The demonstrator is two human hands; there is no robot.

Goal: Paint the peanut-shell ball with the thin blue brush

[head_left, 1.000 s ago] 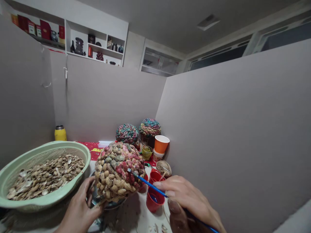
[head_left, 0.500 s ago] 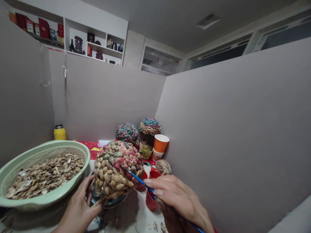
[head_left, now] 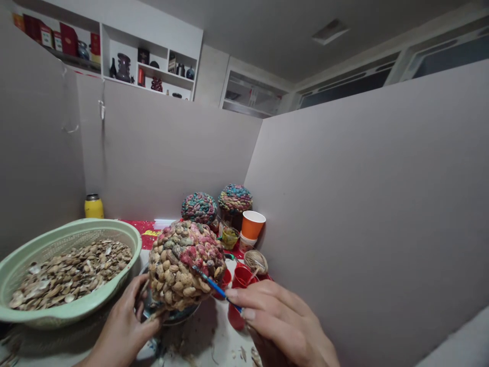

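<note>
Blue brush [head_left: 214, 286], right hand [head_left: 280, 318] — peanut-covered ball [head_left: 179, 260], left hand [head_left: 128, 318].

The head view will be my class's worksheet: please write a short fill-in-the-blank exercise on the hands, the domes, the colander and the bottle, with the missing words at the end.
1. The person's ____ hand holds the paintbrush.
2. Behind the shell-covered dome at the left hand are ____ multicoloured domes.
3. The colander of loose shells is pale ____.
4. The body of the bottle beyond the colander is ____.

Missing words: right; two; green; yellow.
</note>
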